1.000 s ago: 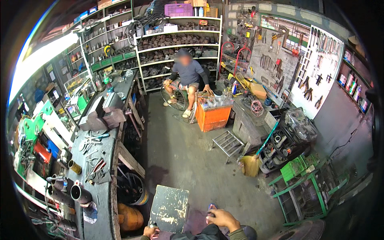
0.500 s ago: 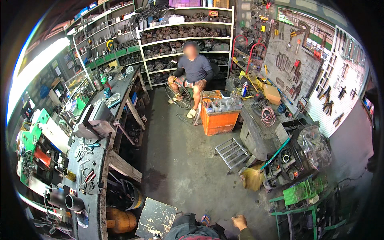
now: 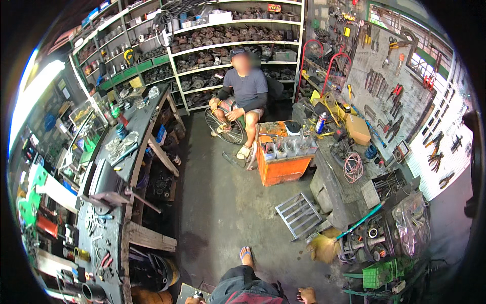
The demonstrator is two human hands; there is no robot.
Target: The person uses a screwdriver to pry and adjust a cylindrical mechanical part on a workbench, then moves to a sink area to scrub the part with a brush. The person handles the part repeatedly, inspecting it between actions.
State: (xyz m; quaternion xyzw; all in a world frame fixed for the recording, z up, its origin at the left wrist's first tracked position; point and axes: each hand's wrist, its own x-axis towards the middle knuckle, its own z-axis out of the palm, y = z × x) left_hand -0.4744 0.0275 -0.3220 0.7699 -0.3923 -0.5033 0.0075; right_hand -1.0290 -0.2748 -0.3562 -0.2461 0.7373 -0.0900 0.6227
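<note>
Head view: right hand (image 3: 306, 295) well right of the grey plate (image 3: 185, 294).

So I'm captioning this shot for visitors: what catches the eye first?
The orange cabinet mid-floor, topped with small parts, stands out first. Just behind it a seated person handles a wheel before the packed shelves. Right of that, a tool wall hangs full.

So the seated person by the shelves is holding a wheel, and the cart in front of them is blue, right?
Not quite. The seated person by the shelves does have their hands on a wheel, but the cart in front of them is orange, not blue. The head view shows it.
</note>
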